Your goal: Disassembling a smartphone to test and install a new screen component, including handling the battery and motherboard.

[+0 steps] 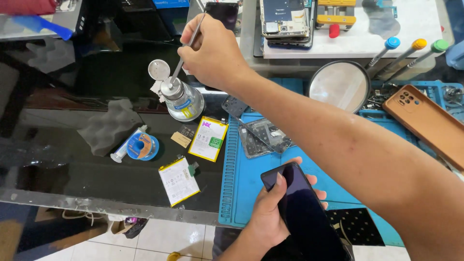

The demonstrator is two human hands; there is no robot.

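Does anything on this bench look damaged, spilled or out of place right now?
No spill shows. The odd items are loose: two phone batteries lie askew on the dark glass top, and bare inner phone covers sit on the blue mat. The right hand dips tweezers into the open dispenser bottle; the left hand holds a dark phone.

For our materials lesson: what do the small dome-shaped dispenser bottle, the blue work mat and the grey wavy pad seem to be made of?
Small dome-shaped dispenser bottle: likely polished metal, mirror glints.
Blue work mat: probably silicone or rubber, matte with moulded ridges.
Grey wavy pad: seemingly foam, dull and soft-edged.
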